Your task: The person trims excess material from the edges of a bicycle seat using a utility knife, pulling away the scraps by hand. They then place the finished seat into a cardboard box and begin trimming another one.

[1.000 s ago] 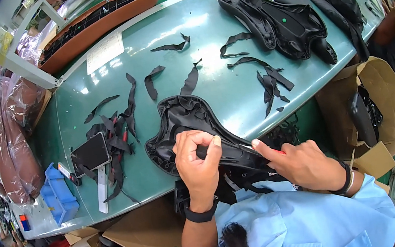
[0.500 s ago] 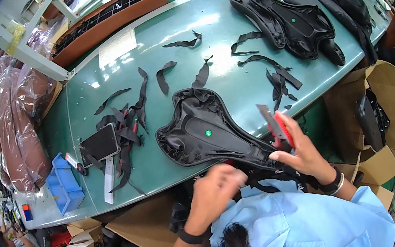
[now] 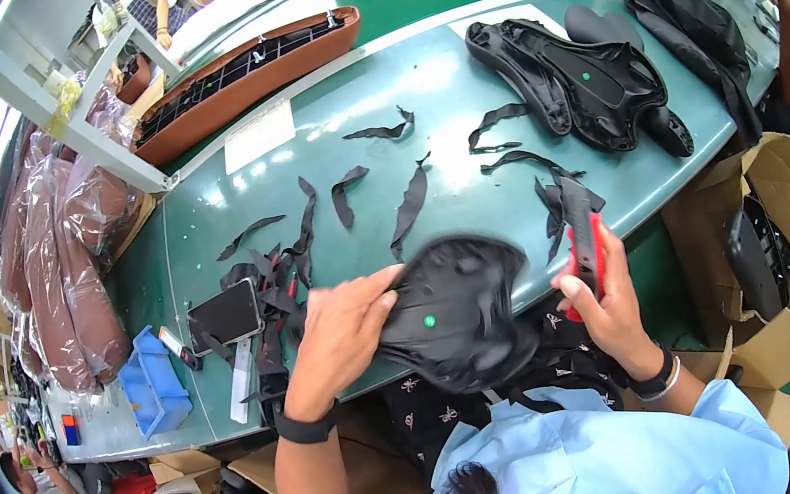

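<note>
My left hand [image 3: 344, 330] grips the narrow end of a black bicycle saddle [image 3: 464, 303], fingers folded over its edge. The saddle shows its hollow underside with a small green round sticker, its wide end pointing right and smeared by motion. It is over the front edge of the green table. Off to its right, my right hand [image 3: 607, 303] is closed around a red-and-black utility knife [image 3: 585, 250], held upright and apart from the saddle. Black trimmed strips [image 3: 413, 206] are scattered on the table beyond both hands.
More black saddle parts [image 3: 589, 83] lie at the far right. On the left are a phone [image 3: 225, 313], a pile of strips and a blue bin [image 3: 152, 387]. An open cardboard box [image 3: 766, 225] stands right of the table. Brown plastic-wrapped pieces [image 3: 70, 303] hang far left.
The saddle has been turned round, its wide end swinging from far left to the right. My left hand has moved left and taken its narrow end. My right hand with the knife has left the saddle.
</note>
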Motion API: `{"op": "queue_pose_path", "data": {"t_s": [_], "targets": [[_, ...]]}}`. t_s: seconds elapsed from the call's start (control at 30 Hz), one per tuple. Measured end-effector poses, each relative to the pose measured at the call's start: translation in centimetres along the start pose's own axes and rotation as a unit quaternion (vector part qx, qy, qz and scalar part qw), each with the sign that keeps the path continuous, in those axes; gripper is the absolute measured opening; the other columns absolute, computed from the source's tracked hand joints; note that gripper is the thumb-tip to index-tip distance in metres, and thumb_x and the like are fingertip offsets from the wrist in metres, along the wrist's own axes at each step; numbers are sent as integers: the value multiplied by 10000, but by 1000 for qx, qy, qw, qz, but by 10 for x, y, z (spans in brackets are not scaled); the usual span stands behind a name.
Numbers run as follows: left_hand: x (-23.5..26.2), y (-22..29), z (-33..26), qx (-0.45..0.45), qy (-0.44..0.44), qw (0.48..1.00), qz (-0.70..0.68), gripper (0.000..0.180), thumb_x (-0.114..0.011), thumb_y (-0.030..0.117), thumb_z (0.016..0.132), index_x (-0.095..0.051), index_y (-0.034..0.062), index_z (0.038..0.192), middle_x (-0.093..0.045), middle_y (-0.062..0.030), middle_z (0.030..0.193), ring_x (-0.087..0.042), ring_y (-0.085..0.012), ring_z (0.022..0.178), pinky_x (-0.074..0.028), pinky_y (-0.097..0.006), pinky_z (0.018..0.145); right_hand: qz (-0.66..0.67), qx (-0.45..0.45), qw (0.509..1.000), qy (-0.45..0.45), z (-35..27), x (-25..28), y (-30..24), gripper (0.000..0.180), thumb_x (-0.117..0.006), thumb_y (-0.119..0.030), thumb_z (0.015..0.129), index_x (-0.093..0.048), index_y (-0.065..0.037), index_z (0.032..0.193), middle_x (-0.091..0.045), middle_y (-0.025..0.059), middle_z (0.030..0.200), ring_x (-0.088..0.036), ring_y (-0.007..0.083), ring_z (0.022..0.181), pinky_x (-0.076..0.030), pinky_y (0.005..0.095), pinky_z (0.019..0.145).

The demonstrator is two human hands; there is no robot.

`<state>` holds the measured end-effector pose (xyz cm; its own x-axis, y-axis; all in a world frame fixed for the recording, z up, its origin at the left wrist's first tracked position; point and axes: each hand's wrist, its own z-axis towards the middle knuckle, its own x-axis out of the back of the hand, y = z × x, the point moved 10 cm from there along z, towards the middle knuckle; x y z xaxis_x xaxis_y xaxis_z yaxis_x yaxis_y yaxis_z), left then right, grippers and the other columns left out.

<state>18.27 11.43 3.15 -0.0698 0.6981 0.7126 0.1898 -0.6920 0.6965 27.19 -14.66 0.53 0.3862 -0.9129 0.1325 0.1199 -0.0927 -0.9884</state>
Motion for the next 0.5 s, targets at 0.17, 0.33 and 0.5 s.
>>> {"op": "queue_pose_path", "data": {"t_s": [0.17, 0.33, 0.5], "targets": [[-19, 59, 8, -264, 140, 931, 211, 194, -683, 130, 848, -680, 28, 1014, -651, -124, 941, -590, -298, 1024, -460, -378, 801, -115, 44, 985, -123, 14, -38, 7, 632, -649, -195, 922, -337, -4, 1438, -563, 210, 1309, -544, 321, 1250, -413, 353, 1026], [-10, -64, -23, 229, 226, 935, -148, 565, -781, 253, 819, -545, -83, 1208, -652, -116, 851, -618, -166, 720, -505, -294, 670, -140, 79, 965, -207, 7, -51, 1, 611, -636, -173, 929, -346, -8, 1440, -548, 241, 1321, -573, 370, 1191, -449, 390, 998], [-26, -54, -5, 221, 133, 835, -486, 567, -707, 118, 819, -489, -90, 1299, -617, -30, 807, -557, -82, 704, -444, -217, 646, -169, 216, 915, -297, 4, -68, -26, 605, -640, -147, 910, -382, -45, 1447, -640, 216, 1099, -665, 377, 902, -548, 414, 728]]}}
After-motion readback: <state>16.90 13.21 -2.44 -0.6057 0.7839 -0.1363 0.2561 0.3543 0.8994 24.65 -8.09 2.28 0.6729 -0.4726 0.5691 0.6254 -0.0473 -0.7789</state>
